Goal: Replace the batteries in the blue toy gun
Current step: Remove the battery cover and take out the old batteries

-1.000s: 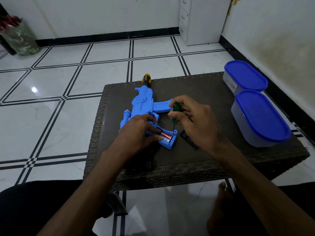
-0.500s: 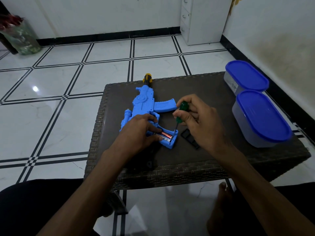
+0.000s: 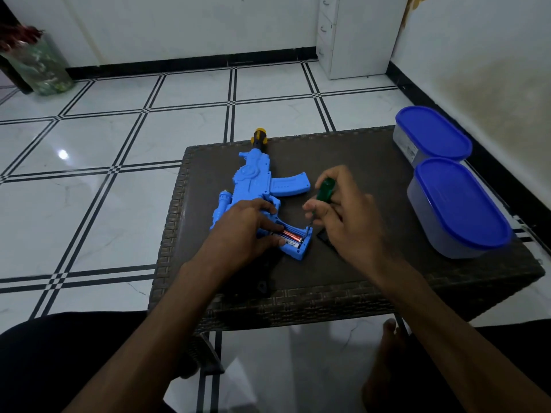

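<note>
Batteries (image 3: 290, 234) remain in the open compartment of the blue plastic toy gun (image 3: 262, 201) at mid-frame; left hand (image 3: 244, 231) steadies it, while right hand (image 3: 343, 216), gripping a green-handled screwdriver (image 3: 323, 192), has lifted slightly, likely prying next.

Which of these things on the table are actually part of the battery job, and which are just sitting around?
Part of the job:
- blue toy gun, battery bay open
- batteries in the bay
- green-handled screwdriver, held by the right hand
- left hand, steadying the gun
- dark flat piece beside the gun, possibly the bay cover

Lying about:
- two blue-lidded containers
- vase on the floor
- white cabinet
</note>
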Motion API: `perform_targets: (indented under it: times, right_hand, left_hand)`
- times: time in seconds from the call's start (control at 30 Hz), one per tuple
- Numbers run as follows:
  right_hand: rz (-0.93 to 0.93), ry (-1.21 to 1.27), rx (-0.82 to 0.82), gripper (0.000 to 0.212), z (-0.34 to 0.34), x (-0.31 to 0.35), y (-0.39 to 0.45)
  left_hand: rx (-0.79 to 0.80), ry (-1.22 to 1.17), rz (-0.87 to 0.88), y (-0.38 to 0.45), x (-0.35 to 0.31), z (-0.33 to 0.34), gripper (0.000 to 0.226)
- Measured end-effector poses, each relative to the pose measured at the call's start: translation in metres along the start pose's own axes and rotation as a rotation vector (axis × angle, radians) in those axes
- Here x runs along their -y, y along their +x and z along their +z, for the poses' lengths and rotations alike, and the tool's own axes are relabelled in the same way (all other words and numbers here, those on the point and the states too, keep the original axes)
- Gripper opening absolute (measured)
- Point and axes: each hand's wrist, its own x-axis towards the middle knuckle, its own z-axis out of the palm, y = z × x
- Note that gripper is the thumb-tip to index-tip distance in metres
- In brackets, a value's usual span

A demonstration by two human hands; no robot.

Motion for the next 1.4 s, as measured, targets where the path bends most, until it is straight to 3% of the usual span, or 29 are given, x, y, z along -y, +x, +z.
perform_targets:
  times: [0.3, 0.53, 1.4]
  right_hand:
    - [0.058, 0.362, -0.27, 0.017, 0.008, -0.018, -0.033]
    - [0.245, 0.652, -0.457, 0.023, 0.011, -0.028, -0.049]
    - [0.201, 0.591, -0.391, 0.015, 0.003, -0.021, -0.037]
  left_hand:
    - [0.017, 0.008, -0.011, 0.0, 0.0, 0.001, 0.034]
    - [0.01, 0.001, -0.006, -0.003, -0.001, 0.002, 0.031]
    - [-0.018, 0.007, 0.016, -0.007, -0.003, 0.004, 0.032]
